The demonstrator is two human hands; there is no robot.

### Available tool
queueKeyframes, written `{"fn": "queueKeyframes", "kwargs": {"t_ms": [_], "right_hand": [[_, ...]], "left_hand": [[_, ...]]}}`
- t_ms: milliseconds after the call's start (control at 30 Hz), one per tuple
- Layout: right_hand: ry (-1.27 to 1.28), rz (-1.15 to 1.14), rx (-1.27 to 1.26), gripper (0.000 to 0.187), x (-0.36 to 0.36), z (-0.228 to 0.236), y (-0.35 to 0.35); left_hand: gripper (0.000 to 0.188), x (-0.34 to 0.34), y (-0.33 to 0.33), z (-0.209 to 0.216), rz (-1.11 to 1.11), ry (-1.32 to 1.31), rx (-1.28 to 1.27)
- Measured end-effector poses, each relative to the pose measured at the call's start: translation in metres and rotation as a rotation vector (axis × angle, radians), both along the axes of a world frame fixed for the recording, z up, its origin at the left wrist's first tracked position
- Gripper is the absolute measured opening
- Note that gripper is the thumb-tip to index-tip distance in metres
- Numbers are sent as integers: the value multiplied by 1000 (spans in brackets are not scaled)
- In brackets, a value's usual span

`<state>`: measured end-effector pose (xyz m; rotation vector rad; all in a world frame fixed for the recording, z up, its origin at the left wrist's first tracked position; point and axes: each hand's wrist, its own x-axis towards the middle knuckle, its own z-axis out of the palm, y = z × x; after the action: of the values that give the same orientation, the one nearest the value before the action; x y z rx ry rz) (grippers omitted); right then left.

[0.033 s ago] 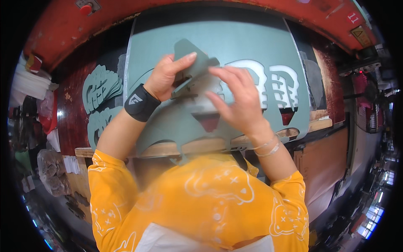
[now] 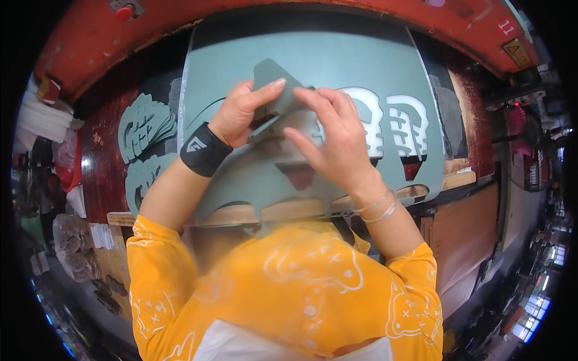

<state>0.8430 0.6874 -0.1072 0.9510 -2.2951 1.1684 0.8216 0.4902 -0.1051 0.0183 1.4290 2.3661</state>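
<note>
My left hand (image 2: 235,115), with a black wrist band, grips a flat grey-green cut piece (image 2: 271,73) above the sheet. Its thumb presses on the upper face; the other fingers are mostly hidden. Beside the piece's right edge is my right hand (image 2: 344,135), fingers and thumb spread. An index fingertip meets or overlaps that edge; contact is unclear. Beneath both hands lies a large grey-green sheet (image 2: 313,51) with shaped holes, some showing white and dark red below. The lower part of the held piece is blurred.
Left of the sheet lie a fanned stack of slotted grey-green pieces (image 2: 147,129) and another stack (image 2: 137,174). An orange machine frame (image 2: 174,33) with a red button (image 2: 124,13) spans the far side. A wooden edge (image 2: 295,209) runs along the near side.
My right hand has shifted slightly left, closer to the held piece. The piece has tilted or moved a little to the right in my left hand.
</note>
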Motion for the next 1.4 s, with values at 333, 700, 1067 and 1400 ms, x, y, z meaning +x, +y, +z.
{"fn": "queueKeyframes", "kwargs": {"t_ms": [333, 700, 1067, 1400], "right_hand": [[-175, -77, -278, 33, -12, 0, -20], [21, -96, -258, 21, -30, -14, -17], [-355, -212, -25, 34, -29, 4, -13], [-274, -137, 115, 16, 8, -50, 30]], "left_hand": [[34, 9, 10, -4, 85, 402, -240], [32, -3, 18, -12, 36, 407, -263], [31, -13, 18, -2, -5, 445, -169], [37, -89, -43, 29, 587, 207, 10]]}}
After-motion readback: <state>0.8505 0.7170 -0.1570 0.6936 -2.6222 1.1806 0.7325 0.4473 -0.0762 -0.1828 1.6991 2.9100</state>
